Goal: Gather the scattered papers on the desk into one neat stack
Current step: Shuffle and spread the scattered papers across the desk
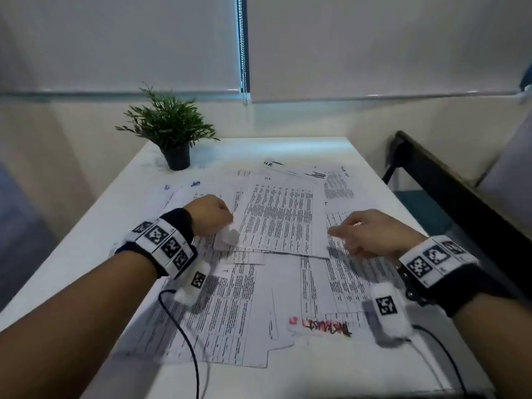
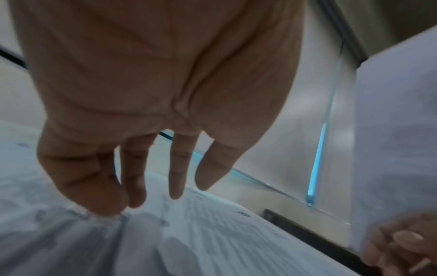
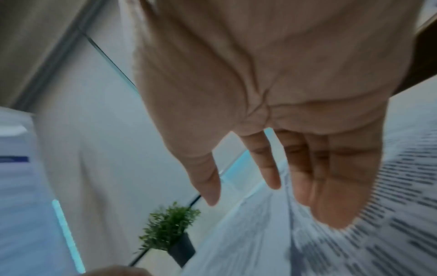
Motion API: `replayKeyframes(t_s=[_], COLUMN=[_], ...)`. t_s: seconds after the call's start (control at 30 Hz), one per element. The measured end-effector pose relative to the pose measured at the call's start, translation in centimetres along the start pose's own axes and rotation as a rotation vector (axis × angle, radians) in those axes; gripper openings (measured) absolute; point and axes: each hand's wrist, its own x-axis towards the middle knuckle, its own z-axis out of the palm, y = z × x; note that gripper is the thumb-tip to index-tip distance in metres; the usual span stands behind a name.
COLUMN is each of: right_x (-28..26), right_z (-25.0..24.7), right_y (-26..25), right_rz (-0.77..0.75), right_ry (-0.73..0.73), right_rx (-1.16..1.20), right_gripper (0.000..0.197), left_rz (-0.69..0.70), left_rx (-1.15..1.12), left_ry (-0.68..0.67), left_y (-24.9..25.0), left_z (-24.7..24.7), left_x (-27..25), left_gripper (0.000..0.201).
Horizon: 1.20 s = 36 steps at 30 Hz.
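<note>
On desk (image 1: 109,217), centre to near edge: papers (image 1: 244,300), printed with tables and text, scattered in loose overlapping layers at differing angles, not squared into one stack.

Top sheet (image 1: 280,217): flat, slightly skewed, between both hands, overlapping sheets beneath on all sides. More sheets fanned out past its far edge, toward desk's far right corner.

Left hand (image 1: 211,213): positioned at left edge of top sheet, back of hand upward. Fingers (image 2: 132,168) straight and spread slightly in left wrist view, tips down on or just above paper; exact contact blurred. Nothing seen enclosed in grip. White raised fold (image 1: 229,239) just beside this hand, toward near edge; blurred, so whether pinched by thumb cannot be told.

Right hand (image 1: 374,234): low over sheets at right side of desk, just beside right edge of top sheet. Fingers (image 3: 267,164) extended and relaxed, pointing toward left hand, palm down, holding nothing. Fingertips close to printed lines; touching or hovering cannot be told.

Strip with red lettering (image 1: 319,326): lying on near sheets, between forearms.

Potted plant (image 1: 172,133): upright at far left of desk, well apart from hands, clear of papers.

Marker bands (image 1: 164,243) on both wrists; cables (image 1: 184,335) trailing over near papers.
</note>
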Motion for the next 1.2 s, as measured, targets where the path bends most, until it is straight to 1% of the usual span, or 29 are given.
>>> replayKeyframes(t_s=[0.07,0.13,0.2,0.27,0.33,0.4,0.43,0.47,0.57,0.6,0.63,0.67,0.7,0.77,0.8,0.83,0.87,0.93,1.0,1.03,1.07,1.13,1.17,1.2], right_x=[0.9,2.5,3.9,5.3,6.8,7.9,8.4,8.7,9.5,9.5,9.7,9.7,9.5,9.2,9.0,9.1,9.1,8.5,7.5,6.7,6.2,4.5,3.8,3.3], right_z=[-0.1,-0.4,-0.1,0.5,1.3,1.8,2.0,2.1,2.5,2.7,2.8,2.9,3.0,3.2,3.4,3.4,3.4,2.9,2.6,2.6,2.8,3.4,4.0,4.7], right_y=[-0.7,-1.4,-2.1,-2.7,-3.1,-3.7,-4.0,-4.2,-4.2,-4.2,-4.1,-4.1,-4.1,-4.2,-4.3,-4.3,-4.5,-5.1,-5.9,-6.5,-6.7,-7.4,-7.9,-8.4], right_rz=[0.009,0.017,0.038,0.089,0.101,0.088,0.092,0.094,0.113,0.113,0.113,0.115,0.119,0.111,0.106,0.109,0.109,0.099,0.071,0.044,0.019,-0.035,-0.071,-0.113], right_ry=[0.033,0.071,0.062,0.04,0.042,0.082,0.097,0.092,0.063,0.048,0.045,0.045,0.051,0.042,0.012,-0.016,-0.019,-0.027,-0.046,-0.052,-0.051,-0.059,-0.085,-0.104], right_rx=[-0.01,-0.013,-0.043,-0.085,-0.186,-0.315,-0.346,-0.354,-0.345,-0.348,-0.35,-0.347,-0.343,-0.388,-0.427,-0.45,-0.44,-0.415,-0.367,-0.29,-0.143,0.236,0.395,0.492], right_gripper=[0.043,0.051,0.058,0.057,0.054,0.054,0.054,0.053,0.049,0.048,0.048,0.048,0.048,0.048,0.048,0.048,0.047,0.049,0.051,0.049,0.045,0.035,0.026,0.016], left_rz=[-0.046,-0.054,-0.052,-0.065,-0.076,-0.063,-0.066,-0.068,-0.147,-0.17,-0.202,-0.213,-0.205,-0.138,-0.091,-0.043,0.003,0.095,0.181,0.224,0.26,0.29,0.29,0.293], left_rx=[0.042,0.1,0.168,0.212,0.225,0.237,0.234,0.215,0.129,0.088,0.056,0.031,0.0,-0.069,-0.122,-0.177,-0.215,-0.233,-0.211,-0.21,-0.246,-0.451,-0.578,-0.694], left_ry=[-0.012,-0.02,-0.039,-0.034,-0.002,0.019,0.017,0.013,0.033,0.032,0.022,0.012,0.015,0.054,0.06,0.048,0.027,-0.006,0.029,0.087,0.153,0.248,0.287,0.305], left_y=[-0.2,-0.1,-0.1,0.0,0.3,1.0,1.5,2.0,3.0,3.2,3.4,3.4,3.3,3.2,3.1,3.0,2.8,2.3,1.2,0.5,-0.3,-2.1,-3.2,-4.3], left_z=[-0.6,-1.3,-1.2,-0.9,-0.4,0.1,0.5,0.8,1.7,1.9,2.0,2.0,1.9,1.8,1.8,1.6,1.3,0.4,-0.9,-1.6,-2.3,-3.8,-4.6,-5.3], left_x=[0.8,1.6,2.6,3.6,4.8,6.1,6.5,6.8,7.9,8.0,8.2,8.3,8.5,8.3,8.1,7.8,7.2,5.6,3.9,3.1,2.2,0.4,-0.2,-0.9], left_gripper=[0.024,0.027,0.023,0.017,0.02,0.023,0.021,0.024,0.085,0.098,0.105,0.101,0.086,0.042,0.03,0.027,0.028,0.03,0.028,0.023,0.018,0.012,0.019,0.031])
